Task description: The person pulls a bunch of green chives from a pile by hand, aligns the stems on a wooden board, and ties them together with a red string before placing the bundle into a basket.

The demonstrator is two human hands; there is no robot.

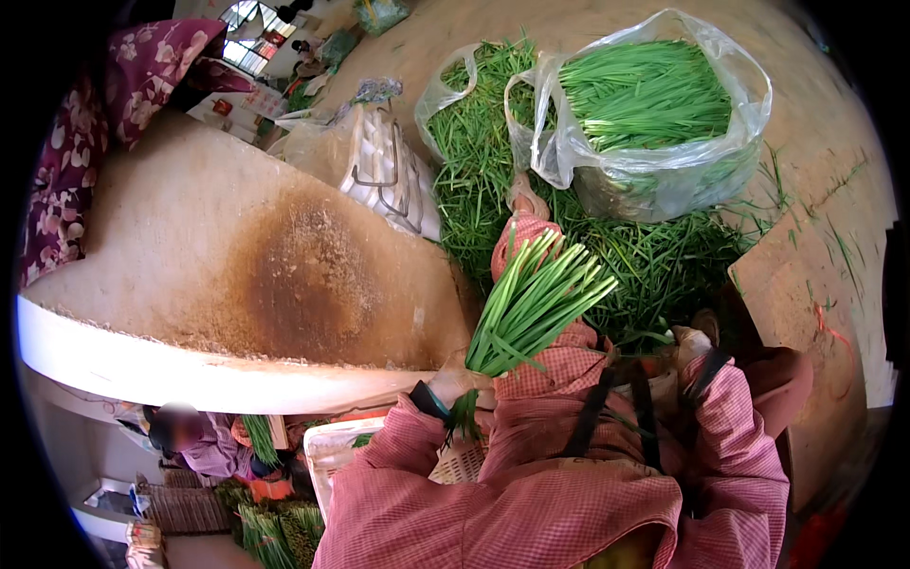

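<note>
My left hand (455, 386) is closed around the lower part of a thick bunch of garlic chives (540, 299). The pale cut ends of the bunch point up and away, and its leafy tips hang below my fist. Over by my right knee, my right hand (694, 343) is low beside a heap of loose chive leaves (654, 270). Its fingers look curled in, with a few green blades near them; what they hold, if anything, is too small to make out.
Ahead stands a clear plastic bag (664, 180) full of neat chives; another bag (445, 85) holds looser ones. A stained pale slab (190, 256) lies left, a white basket (327, 450) under my left arm, a brown board (796, 284) right. Another person (213, 446) is at lower left.
</note>
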